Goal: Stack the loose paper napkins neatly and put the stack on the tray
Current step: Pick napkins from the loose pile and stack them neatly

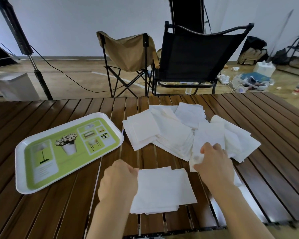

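Observation:
A small stack of white paper napkins [163, 188] lies on the wooden slat table in front of me. My left hand [118, 180] holds the stack's left edge with curled fingers. My right hand [214, 163] pinches one loose napkin [207, 140] at the near edge of a spread pile. That loose pile of several white napkins [171, 131] fans out across the middle and right of the table. The green and white tray [19, 169] sits to the left, with nothing on it.
The brown slat table [59, 213] reaches to the near edge below my arms. Behind it stand a tan folding chair [128, 52] and a black folding chair [197, 54]. A stand pole rises at far left; clutter lies on the floor at far right.

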